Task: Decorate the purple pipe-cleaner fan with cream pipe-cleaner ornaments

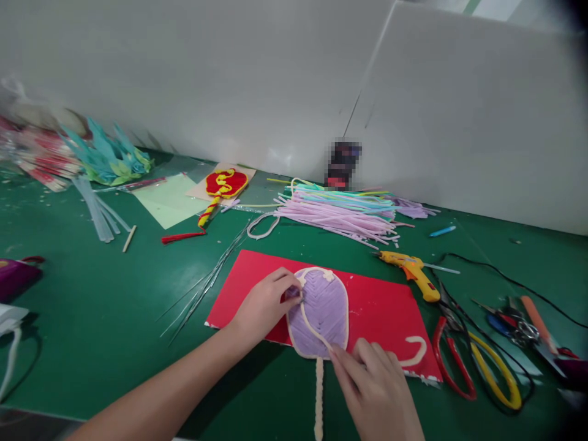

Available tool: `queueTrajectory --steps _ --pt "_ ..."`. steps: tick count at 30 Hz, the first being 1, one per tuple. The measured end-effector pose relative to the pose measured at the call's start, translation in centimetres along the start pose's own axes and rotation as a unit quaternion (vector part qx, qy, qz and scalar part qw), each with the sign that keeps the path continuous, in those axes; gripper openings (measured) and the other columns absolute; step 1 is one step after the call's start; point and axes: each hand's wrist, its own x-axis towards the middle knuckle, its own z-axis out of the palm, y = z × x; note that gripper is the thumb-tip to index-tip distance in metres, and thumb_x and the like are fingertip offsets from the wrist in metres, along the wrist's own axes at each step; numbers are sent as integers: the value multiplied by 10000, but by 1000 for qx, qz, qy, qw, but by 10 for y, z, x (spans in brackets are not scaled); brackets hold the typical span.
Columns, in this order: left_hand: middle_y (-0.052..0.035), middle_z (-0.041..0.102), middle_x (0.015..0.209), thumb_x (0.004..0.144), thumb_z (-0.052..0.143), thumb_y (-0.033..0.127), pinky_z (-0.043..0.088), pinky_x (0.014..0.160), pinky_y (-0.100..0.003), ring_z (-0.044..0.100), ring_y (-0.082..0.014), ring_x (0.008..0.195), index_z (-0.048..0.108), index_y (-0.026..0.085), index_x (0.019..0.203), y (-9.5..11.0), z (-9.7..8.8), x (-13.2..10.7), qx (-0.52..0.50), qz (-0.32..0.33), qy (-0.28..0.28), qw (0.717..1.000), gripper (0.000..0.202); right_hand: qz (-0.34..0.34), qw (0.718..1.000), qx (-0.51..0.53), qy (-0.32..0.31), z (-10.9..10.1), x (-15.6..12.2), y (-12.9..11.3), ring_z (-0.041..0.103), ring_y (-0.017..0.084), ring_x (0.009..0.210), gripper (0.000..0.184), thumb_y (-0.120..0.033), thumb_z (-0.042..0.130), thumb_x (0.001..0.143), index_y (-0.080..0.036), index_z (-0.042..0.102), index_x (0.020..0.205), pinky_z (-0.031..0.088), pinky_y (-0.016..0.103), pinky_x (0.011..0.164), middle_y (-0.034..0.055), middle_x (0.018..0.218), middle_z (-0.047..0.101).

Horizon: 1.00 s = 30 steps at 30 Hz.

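A lilac fan-shaped piece (328, 306) with a cream edge and a cream twisted handle (319, 398) lies partly on a red board (386, 300). Across its face curves a cream pipe cleaner (310, 326). Over the piece's left edge, my left hand (271, 300) pinches the upper end of that pipe cleaner. My right hand (374, 383) pinches its lower end near the piece's lower right edge. A small cream flower shape (327, 275) sits at the top of the piece. Another bent cream strip (416, 351) lies on the board's right side.
Right of the board lie a yellow glue gun (416, 269), red-and-yellow-handled pliers (454, 361) and other hand tools (519, 327). Behind are bundled pipe cleaners (340, 211) and a red-and-yellow fan (226, 184). Thin wires (209, 282) and glue sticks (98, 214) lie left.
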Motion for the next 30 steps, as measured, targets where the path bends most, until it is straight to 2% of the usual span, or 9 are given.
queueTrajectory --steps 5,10,16,20,23,26,28,30 --pt "6 576 891 749 576 168 463 728 -238 568 -130 823 563 213 839 -1 0 2 -29 -11 10 999 100 5 1000 4 -11 0 1 0 438 156 625 320 -311 334 905 -231 644 902 277 280 581 40 658 488" --pt "6 569 921 768 561 175 464 745 -232 563 -122 840 561 219 881 -4 2 1 -8 -4 12 1000 122 15 1000 12 3 -3 6 -3 435 153 608 391 -336 282 917 -224 653 864 271 277 569 38 632 485" --pt "-13 575 1002 863 411 159 433 859 -241 537 -119 951 582 205 900 -3 3 0 84 131 -38 987 181 45 998 25 32 -3 9 -5 466 153 607 453 -376 263 918 -218 675 812 304 274 571 42 605 492" --pt "-16 605 969 875 388 145 440 839 -222 547 -105 927 567 176 942 -5 1 0 112 168 -62 977 193 61 997 43 21 -3 8 -4 505 155 594 473 -332 224 928 -216 667 811 340 271 563 45 608 534" --pt "-11 606 971 878 388 148 444 820 -219 553 -105 921 564 178 961 -4 -3 -1 141 184 -75 970 197 90 994 68 1 -2 8 -2 548 161 608 449 -347 234 923 -206 643 804 379 267 576 50 639 585" --pt "-15 597 964 871 409 164 451 799 -240 560 -124 902 557 191 980 1 -6 -3 197 191 -101 956 186 130 987 99 -11 1 8 1 592 163 632 349 -423 330 890 -202 599 913 413 247 574 43 693 623" --pt "-24 589 957 854 443 172 461 774 -262 563 -145 885 541 201 1011 7 -7 -6 237 189 -118 946 187 168 979 114 -22 2 9 3 590 147 559 341 -459 342 876 -200 555 941 398 220 498 18 645 610" --pt "-41 583 957 846 451 165 467 765 -277 564 -161 886 507 198 1070 12 -7 -9 263 190 -123 938 234 201 971 121 -36 2 13 5 560 131 465 331 -484 334 869 -209 518 857 344 202 417 -16 557 566"
